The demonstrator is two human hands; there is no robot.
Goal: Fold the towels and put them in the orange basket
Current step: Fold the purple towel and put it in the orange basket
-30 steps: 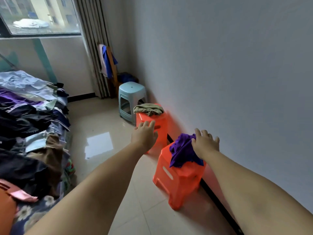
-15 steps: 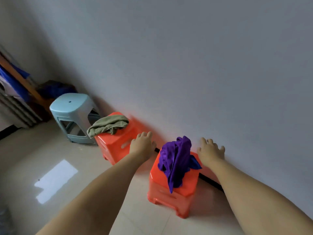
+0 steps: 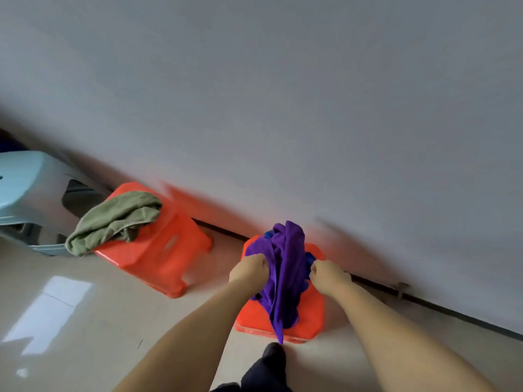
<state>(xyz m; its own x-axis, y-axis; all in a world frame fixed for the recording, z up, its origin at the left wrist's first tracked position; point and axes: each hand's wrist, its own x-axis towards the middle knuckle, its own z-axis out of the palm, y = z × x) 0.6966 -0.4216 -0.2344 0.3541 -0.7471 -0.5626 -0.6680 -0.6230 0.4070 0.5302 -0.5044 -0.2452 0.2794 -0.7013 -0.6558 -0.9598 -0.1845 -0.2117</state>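
Both fists are bunched in the purple towel [image 3: 285, 267] on the near orange stool [image 3: 311, 315], left hand [image 3: 249, 268] and right hand [image 3: 328, 275] gripping opposite sides.

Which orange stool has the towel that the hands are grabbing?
The near orange plastic stool, under the purple towel. The left hand and right hand grip it. The far orange stool's green towel lies untouched.

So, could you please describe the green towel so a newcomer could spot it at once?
Follow the grey wall down to two orange stools on the floor. The olive-green towel lies crumpled on the left stool, beside the pale blue stool. Unlike the purple towel, no hand touches it.
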